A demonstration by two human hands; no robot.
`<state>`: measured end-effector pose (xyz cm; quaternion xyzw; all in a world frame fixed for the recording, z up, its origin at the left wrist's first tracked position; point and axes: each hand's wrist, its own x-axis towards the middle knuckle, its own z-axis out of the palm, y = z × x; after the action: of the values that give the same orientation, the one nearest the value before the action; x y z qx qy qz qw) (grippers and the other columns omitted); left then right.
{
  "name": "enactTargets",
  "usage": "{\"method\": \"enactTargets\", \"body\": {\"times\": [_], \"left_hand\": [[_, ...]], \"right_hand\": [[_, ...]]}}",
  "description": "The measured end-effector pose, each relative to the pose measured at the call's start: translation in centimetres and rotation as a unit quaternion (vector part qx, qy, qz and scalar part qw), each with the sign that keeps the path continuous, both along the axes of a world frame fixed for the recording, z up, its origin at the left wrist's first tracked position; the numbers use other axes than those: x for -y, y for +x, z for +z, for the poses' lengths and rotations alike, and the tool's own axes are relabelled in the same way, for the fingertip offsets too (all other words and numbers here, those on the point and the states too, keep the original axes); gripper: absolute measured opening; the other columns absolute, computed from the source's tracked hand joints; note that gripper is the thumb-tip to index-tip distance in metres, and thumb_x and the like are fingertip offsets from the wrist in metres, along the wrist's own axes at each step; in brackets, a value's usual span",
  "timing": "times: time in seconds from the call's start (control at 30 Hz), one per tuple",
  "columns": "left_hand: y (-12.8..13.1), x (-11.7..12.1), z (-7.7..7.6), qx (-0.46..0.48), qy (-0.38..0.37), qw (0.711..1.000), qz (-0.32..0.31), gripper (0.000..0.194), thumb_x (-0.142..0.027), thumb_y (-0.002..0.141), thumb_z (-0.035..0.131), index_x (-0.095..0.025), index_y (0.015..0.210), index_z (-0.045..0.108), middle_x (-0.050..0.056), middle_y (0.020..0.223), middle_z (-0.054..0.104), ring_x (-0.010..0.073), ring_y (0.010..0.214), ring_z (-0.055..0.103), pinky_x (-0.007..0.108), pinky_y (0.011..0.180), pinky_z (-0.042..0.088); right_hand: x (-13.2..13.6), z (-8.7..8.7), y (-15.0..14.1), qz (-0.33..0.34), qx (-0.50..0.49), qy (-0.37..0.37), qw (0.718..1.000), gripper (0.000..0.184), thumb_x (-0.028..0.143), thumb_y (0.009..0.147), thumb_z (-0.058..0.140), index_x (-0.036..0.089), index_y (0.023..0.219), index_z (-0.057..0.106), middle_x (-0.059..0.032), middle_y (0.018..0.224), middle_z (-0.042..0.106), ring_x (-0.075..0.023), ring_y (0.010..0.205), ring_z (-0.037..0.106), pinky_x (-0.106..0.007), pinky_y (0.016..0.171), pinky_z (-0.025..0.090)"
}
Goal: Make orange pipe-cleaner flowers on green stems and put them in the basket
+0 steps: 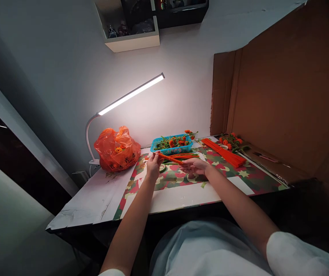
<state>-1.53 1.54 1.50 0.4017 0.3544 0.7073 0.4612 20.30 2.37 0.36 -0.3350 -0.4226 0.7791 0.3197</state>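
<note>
Nearby, blue basket [156, 149], plastic bag [107, 147]; orange strip [170, 158] held

It looks like a room in a home, and what a busy craft corner! Here's the slim white strip-light desk lamp [131, 94], glowing against a plain pale wall [187, 84]. Above the lamp, a boxy cream-and-black wall shelf [132, 43] shows off small figurines [112, 32], very homely! Below the lamp, a table [88, 197] wears a camouflage-patterned sheet [242, 174]. Right of the lamp come craft supplies: a blue plastic basket [177, 150] of orange flowers [171, 143], a bundle of thin orange rods [224, 153], and, farthest right, tall brown cardboard panels [273, 92]!
</note>
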Motion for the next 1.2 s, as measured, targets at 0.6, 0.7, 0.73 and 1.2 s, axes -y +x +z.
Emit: {"method": "enactTargets", "body": {"times": [0.6,0.7,0.73,1.2], "left_hand": [[0.2,0.3,0.1,0.004,0.009,0.999,-0.046,0.035,-0.039,0.062,0.075,-0.015,0.085,0.065,0.000,0.073,0.061,0.0091,0.069,0.059,0.023,0.070,0.048],[0.3,0.7,0.3,-0.027,-0.006,0.998,-0.054,0.039,-0.043,0.059,0.076,-0.014,0.083,0.065,-0.001,0.070,0.061,0.0099,0.068,0.059,0.023,0.069,0.048],[0.4,0.8,0.3,-0.035,-0.011,0.998,-0.059,0.041,-0.044,0.057,0.077,-0.014,0.082,0.065,-0.001,0.069,0.061,0.0101,0.068,0.059,0.023,0.068,0.048],[1.9,1.6,-0.4,-0.115,-0.058,0.983,-0.127,0.046,-0.052,0.049,0.079,-0.013,0.067,0.063,0.002,0.065,0.062,0.0073,0.055,0.053,0.020,0.055,0.043]], "right_hand": [[2.1,0.5,-0.8,0.198,-0.024,0.014,0.980,0.010,0.015,0.077,0.063,0.010,0.086,0.061,-0.0057,0.077,0.066,-0.0106,0.065,0.064,-0.022,0.067,0.053],[2.2,0.5,-1.0,0.189,-0.011,0.021,0.982,0.010,0.015,0.077,0.065,0.009,0.085,0.061,-0.0055,0.075,0.066,-0.0110,0.064,0.064,-0.022,0.065,0.054],[2.2,0.5,-1.1,0.184,-0.010,0.024,0.983,0.011,0.015,0.078,0.065,0.009,0.085,0.061,-0.0053,0.074,0.065,-0.0110,0.064,0.064,-0.022,0.065,0.054],[2.3,0.4,-1.8,0.136,-0.025,0.057,0.989,0.019,0.026,0.080,0.066,0.011,0.090,0.062,-0.0063,0.077,0.066,-0.0108,0.067,0.064,-0.024,0.070,0.055]]}}
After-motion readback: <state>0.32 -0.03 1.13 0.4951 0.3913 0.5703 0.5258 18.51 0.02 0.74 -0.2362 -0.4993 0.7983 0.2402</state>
